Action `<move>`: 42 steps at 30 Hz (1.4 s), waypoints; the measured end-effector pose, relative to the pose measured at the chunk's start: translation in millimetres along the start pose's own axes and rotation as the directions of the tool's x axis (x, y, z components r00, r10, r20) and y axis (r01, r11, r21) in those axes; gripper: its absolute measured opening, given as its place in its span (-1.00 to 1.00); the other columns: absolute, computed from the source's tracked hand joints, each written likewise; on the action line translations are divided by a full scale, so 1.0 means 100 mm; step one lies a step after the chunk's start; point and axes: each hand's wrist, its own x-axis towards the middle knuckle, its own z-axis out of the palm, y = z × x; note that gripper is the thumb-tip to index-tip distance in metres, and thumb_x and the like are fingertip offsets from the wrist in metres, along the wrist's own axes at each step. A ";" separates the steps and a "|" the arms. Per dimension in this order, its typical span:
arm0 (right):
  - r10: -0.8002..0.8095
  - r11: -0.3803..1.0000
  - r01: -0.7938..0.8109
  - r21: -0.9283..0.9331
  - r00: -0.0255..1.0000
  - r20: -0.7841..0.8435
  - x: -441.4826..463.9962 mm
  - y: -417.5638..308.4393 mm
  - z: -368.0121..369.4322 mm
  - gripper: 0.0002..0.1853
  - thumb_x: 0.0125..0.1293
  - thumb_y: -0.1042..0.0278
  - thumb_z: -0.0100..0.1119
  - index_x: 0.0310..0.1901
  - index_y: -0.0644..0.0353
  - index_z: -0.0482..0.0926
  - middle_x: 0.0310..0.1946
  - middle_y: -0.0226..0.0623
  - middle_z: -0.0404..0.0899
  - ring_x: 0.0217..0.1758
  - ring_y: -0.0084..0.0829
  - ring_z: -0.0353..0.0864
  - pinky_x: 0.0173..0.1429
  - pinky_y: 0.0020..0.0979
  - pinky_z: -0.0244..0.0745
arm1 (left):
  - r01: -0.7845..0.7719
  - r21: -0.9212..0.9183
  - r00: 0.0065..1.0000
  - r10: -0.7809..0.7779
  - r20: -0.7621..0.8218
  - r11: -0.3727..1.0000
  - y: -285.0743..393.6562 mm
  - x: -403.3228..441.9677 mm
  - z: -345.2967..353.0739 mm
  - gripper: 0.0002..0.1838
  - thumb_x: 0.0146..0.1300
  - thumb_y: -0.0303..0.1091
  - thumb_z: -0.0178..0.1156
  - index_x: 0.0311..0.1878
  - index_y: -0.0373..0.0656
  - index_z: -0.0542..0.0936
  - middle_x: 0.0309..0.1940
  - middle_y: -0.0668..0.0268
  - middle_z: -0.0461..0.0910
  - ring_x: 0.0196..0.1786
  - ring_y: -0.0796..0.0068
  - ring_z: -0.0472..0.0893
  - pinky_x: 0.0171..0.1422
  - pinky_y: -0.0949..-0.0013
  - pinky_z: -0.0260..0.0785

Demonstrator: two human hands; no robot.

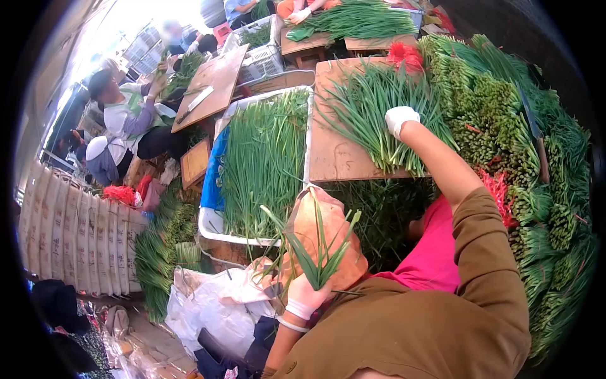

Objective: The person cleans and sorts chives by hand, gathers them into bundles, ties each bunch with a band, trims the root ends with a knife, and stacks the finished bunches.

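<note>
My left hand (307,292), in a white glove, is closed round a few green leafy stalks (320,259) low in the middle of the view, in front of an orange cloth (341,237). My right hand (401,120), also gloved in white, rests on the loose pile of green stalks (372,107) on a wooden board (334,158); its fingers are largely hidden, so their grip cannot be made out. Between the board and a blue liner (216,170) stands a white crate (309,139) filled with long green stalks (265,164).
Tied green bundles (486,107) are stacked along the right side. Red ties (405,57) lie at the board's far edge. A seated co-worker (129,114) is at the left, near a tilted board (218,82) with a knife (197,102). White sacks (82,221) stand at lower left.
</note>
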 end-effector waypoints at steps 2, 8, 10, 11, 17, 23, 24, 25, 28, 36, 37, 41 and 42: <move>-0.001 0.992 -0.002 0.123 1.000 0.022 0.06 0.12 0.03 -0.78 0.10 0.30 0.18 -0.24 0.13 0.71 -0.21 -0.05 0.67 -0.12 -0.05 0.67 -0.04 -0.19 0.57 | 0.003 -0.076 1.000 -0.003 -0.009 0.997 0.10 0.00 -0.05 -0.74 0.07 -0.37 0.24 -0.13 -0.17 0.65 -0.35 0.08 0.66 -0.27 0.14 0.67 -0.17 0.26 0.48; 0.173 0.698 0.305 0.648 0.806 -0.566 -0.11 0.46 -0.37 -0.76 0.16 0.15 0.29 -0.32 0.17 0.67 -0.39 -0.17 0.65 -0.29 -0.25 0.63 -0.10 -0.31 0.47 | -0.003 -0.114 1.000 0.006 0.019 0.993 0.00 0.04 -0.04 -0.74 0.13 -0.30 0.23 -0.09 -0.10 0.65 -0.31 0.12 0.67 -0.23 0.16 0.68 -0.16 0.27 0.48; 0.332 0.375 0.487 0.789 0.724 -0.605 -0.11 0.49 -0.58 -0.80 0.18 0.22 0.34 -0.32 0.18 0.67 -0.45 -0.33 0.64 -0.37 -0.48 0.54 -0.16 -0.41 0.43 | -0.030 -0.143 0.999 0.031 0.005 0.989 0.01 0.06 -0.04 -0.73 0.13 -0.29 0.24 -0.08 -0.10 0.65 -0.31 0.12 0.67 -0.22 0.16 0.68 -0.15 0.27 0.49; 0.409 0.281 0.486 0.828 0.720 -0.561 -0.21 0.49 -0.72 -0.82 0.21 0.27 0.36 -0.34 0.21 0.66 -0.47 -0.47 0.61 -0.39 -0.66 0.44 -0.23 -0.52 0.38 | -0.041 -0.157 0.999 0.040 -0.006 0.987 0.02 0.06 -0.04 -0.72 0.13 -0.29 0.24 -0.08 -0.10 0.65 -0.31 0.12 0.67 -0.22 0.16 0.68 -0.15 0.27 0.49; -0.332 0.633 0.232 0.739 0.943 -0.011 -1.10 -0.12 -0.66 -0.70 0.31 0.09 0.13 -0.15 0.13 0.67 -0.29 -0.12 0.67 -0.30 -0.22 0.66 -0.18 -0.28 0.54 | -0.030 -0.003 1.000 0.030 0.006 1.000 -0.02 0.06 -0.07 -0.72 0.10 -0.32 0.25 -0.08 -0.08 0.66 -0.31 0.13 0.67 -0.27 0.14 0.67 -0.18 0.25 0.50; -0.572 0.436 0.223 0.872 0.817 0.077 -1.34 -0.73 0.37 -0.58 0.38 0.04 0.05 0.16 0.09 0.54 -0.11 -0.23 0.68 -0.09 -0.36 0.67 0.02 -0.35 0.52 | -0.186 0.076 0.982 0.186 -0.004 0.980 0.02 0.04 -0.04 -0.67 0.10 -0.36 0.24 -0.02 -0.03 0.65 -0.33 0.17 0.65 -0.32 0.14 0.66 -0.22 0.24 0.50; -0.561 0.206 0.058 0.977 0.825 0.069 -1.34 -0.90 0.37 -0.60 0.45 0.05 -0.04 0.15 0.08 0.54 -0.14 -0.30 0.70 -0.09 -0.44 0.66 0.00 -0.39 0.51 | -0.196 0.093 0.981 0.196 0.007 0.976 0.05 0.04 -0.03 -0.67 0.10 -0.36 0.23 -0.01 -0.02 0.65 -0.32 0.18 0.65 -0.32 0.15 0.66 -0.23 0.24 0.50; -0.561 0.147 -0.079 0.986 0.814 0.148 -1.33 -1.08 0.30 -0.55 0.46 -0.03 -0.10 0.17 0.08 0.52 -0.11 -0.27 0.68 -0.06 -0.42 0.65 0.03 -0.38 0.50 | -0.234 0.042 0.972 0.235 -0.009 0.971 0.10 0.03 -0.03 -0.77 0.15 -0.31 0.22 -0.11 -0.02 0.64 -0.38 0.14 0.63 -0.36 0.08 0.64 -0.29 0.18 0.49; -0.646 -0.133 -0.520 0.843 0.691 0.324 -1.22 -1.71 0.33 -0.43 0.46 -0.18 -0.23 0.23 0.07 0.46 -0.07 -0.22 0.67 -0.01 -0.39 0.65 0.07 -0.36 0.48 | -0.322 0.127 0.947 0.316 0.064 0.938 0.05 0.02 0.10 -0.76 0.12 -0.29 0.23 -0.11 -0.03 0.63 -0.37 0.14 0.62 -0.36 0.08 0.63 -0.30 0.16 0.49; -0.418 -0.455 0.034 0.890 0.874 -0.247 -1.03 -1.80 -0.62 -0.71 0.37 0.22 0.09 -0.06 0.25 0.64 -0.43 -0.43 0.61 -0.55 -0.67 0.40 -0.41 -0.62 0.35 | -0.008 -0.215 0.999 0.000 -0.039 0.977 -0.22 -0.21 0.02 -0.60 0.13 -0.27 0.28 0.05 -0.13 0.54 -0.36 0.20 0.62 -0.34 0.27 0.65 -0.18 0.29 0.50; -0.288 -0.477 0.122 0.871 0.914 -0.285 -0.89 -1.59 -0.77 -0.75 0.35 0.26 0.11 -0.11 0.21 0.67 -0.48 -0.40 0.61 -0.54 -0.62 0.48 -0.37 -0.59 0.40 | 0.196 -0.459 0.981 -0.176 0.087 0.867 -0.41 -0.25 -0.06 -0.52 0.12 -0.32 0.31 0.13 -0.20 0.49 -0.36 0.35 0.58 -0.33 0.47 0.60 -0.14 0.39 0.48; 0.056 -0.463 0.335 0.821 0.935 -0.350 -0.85 -0.91 -1.13 -0.65 0.40 0.28 0.02 0.11 0.29 0.51 -0.49 -0.49 0.53 -0.53 -0.64 0.40 -0.27 -0.60 0.37 | 0.185 -0.638 0.975 -0.222 0.022 0.747 -0.65 -0.36 -0.34 -0.43 0.11 -0.35 0.26 0.21 -0.27 0.40 -0.25 0.33 0.51 -0.28 0.59 0.51 -0.17 0.53 0.40; 0.010 -0.398 0.364 0.842 0.920 -0.393 -1.06 -0.84 -1.26 -0.67 0.40 0.27 0.00 0.07 0.26 0.55 -0.49 -0.51 0.53 -0.54 -0.70 0.36 -0.28 -0.67 0.30 | 0.204 -0.726 0.966 -0.256 0.040 0.657 -0.64 -0.37 -0.37 -0.47 0.16 -0.35 0.22 0.21 -0.27 0.39 -0.26 0.33 0.52 -0.30 0.58 0.52 -0.23 0.51 0.42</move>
